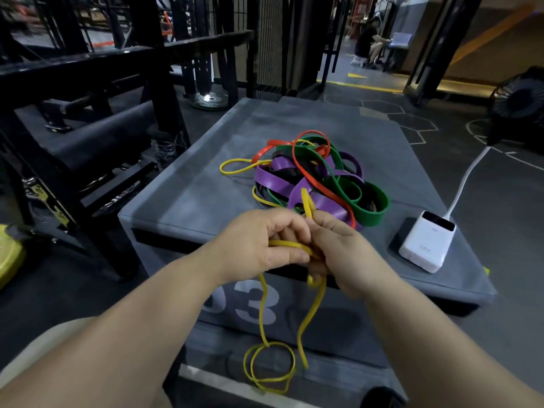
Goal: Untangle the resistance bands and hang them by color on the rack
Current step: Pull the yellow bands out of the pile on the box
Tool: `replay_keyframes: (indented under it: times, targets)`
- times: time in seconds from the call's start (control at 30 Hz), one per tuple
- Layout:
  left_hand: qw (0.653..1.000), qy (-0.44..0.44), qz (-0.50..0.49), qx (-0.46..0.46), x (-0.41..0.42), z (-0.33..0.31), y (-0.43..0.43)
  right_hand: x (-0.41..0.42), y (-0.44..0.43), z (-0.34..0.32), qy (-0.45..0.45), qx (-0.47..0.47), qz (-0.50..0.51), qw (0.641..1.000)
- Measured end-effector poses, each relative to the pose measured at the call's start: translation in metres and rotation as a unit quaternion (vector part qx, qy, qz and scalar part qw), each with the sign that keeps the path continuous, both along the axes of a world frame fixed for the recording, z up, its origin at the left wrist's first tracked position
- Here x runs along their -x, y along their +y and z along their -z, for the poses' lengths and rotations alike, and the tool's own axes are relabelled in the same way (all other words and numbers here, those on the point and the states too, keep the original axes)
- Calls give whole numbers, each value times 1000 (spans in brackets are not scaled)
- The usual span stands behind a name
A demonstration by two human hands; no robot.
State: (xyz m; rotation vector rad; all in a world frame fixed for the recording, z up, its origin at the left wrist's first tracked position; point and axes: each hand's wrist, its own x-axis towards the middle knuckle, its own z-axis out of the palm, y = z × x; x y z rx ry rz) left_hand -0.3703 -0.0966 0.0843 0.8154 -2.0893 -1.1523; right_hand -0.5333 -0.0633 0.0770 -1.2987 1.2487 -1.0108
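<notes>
A thin yellow band [263, 313] is held between both hands in front of the grey padded box [191, 195]. My left hand [259, 245] pinches it with thumb and fingers. Right beside it, my right hand [341, 254] grips the same band, and a short end sticks up above the fingers. Loops of that band dangle below the hands down the box's front. On top of the box lies a tangled pile of bands: purple [273, 181], green [371, 210], red [300, 169], black, and more yellow [235, 169].
A white power bank [425, 241] with a white cable sits at the box's right edge. A black steel rack [88, 83] with a padded bench stands to the left. A black fan [518, 104] is far right. A person sits in the far doorway.
</notes>
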Motion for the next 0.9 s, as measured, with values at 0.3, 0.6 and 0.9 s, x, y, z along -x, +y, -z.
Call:
replay_keyframes:
  times: [0.3,0.6,0.9]
  targets:
    - [994,-86,-25,-59,-15,2,-14,14,1,-22,-74,10,62,995]
    - [996,-42,-49,-55,-20,8,-24,31,-8,-11,-53,-53,52,996]
    - [996,58,-50,46,-6,1,-13,21,-3,-1,-64,-118,-137,981]
